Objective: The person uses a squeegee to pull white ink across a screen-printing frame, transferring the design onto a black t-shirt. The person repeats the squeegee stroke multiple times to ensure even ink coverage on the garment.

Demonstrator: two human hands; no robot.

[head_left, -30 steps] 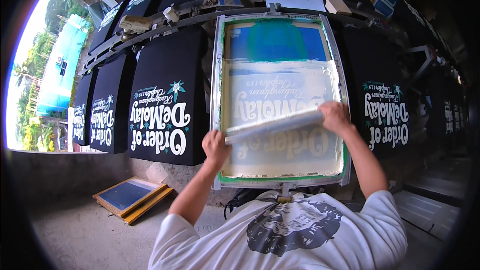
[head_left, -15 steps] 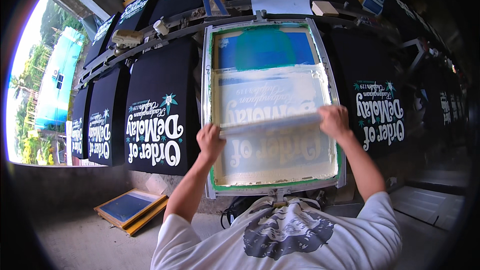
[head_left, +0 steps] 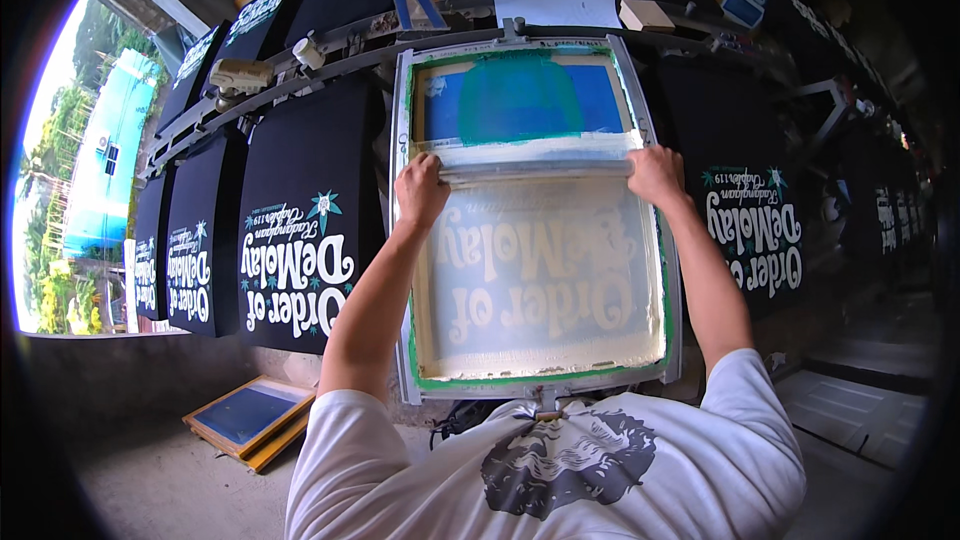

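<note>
**Both hands on the squeegee, high on the printing screen**

The lower edge of the squeegee is lost against the pale ink smeared across the mesh, so where blade meets screen cannot be made out. The fingertips of both hands curl over the far side of the bar and are out of sight. The dark shirt under the screen is covered by the frame; only the ghost of a reversed design shows through the mesh. The far right of the view sinks into shadow, and the rim bends every straight edge.

The printing screen lies framed in pale metal with green tape along its inner border. The squeegee spans nearly the whole width between the side rails, so there is little room sideways. Above it lies a short band of blue and teal mesh before the top rail; below it the long printed stretch runs down to the person's chest.

The left hand has its grip closed around the bar's left end, beside the left rail. The right hand is clenched on the right end, just inside the right rail. Printed black shirts hang on pallets to either side.
</note>
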